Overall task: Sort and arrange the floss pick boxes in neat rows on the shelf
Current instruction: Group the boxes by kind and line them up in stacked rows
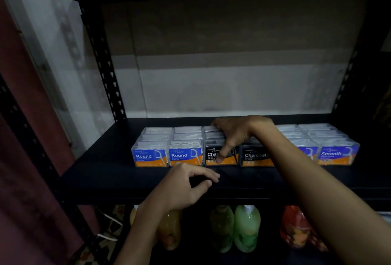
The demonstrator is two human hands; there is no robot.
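Clear floss pick boxes stand in rows on the black shelf [101, 171]. From the left come two blue "Round" boxes [150, 157], two black "Charcoal" boxes [255, 157] and two blue "Smooth" boxes [337, 154], each with more boxes behind. My right hand [237, 135] lies over the left Charcoal column [211, 155], thumb on the front label and fingers reaching the rear box. My left hand [186, 186] hovers over the shelf's front edge, fingers curled and apart, holding nothing. My right forearm hides part of one Smooth box.
A black perforated upright [101, 59] stands at the left rear, another at the right [347, 74]. A pale wall lies behind the shelf. Below the shelf stand green [246, 226], yellow [169, 228] and red [296, 226] bottles.
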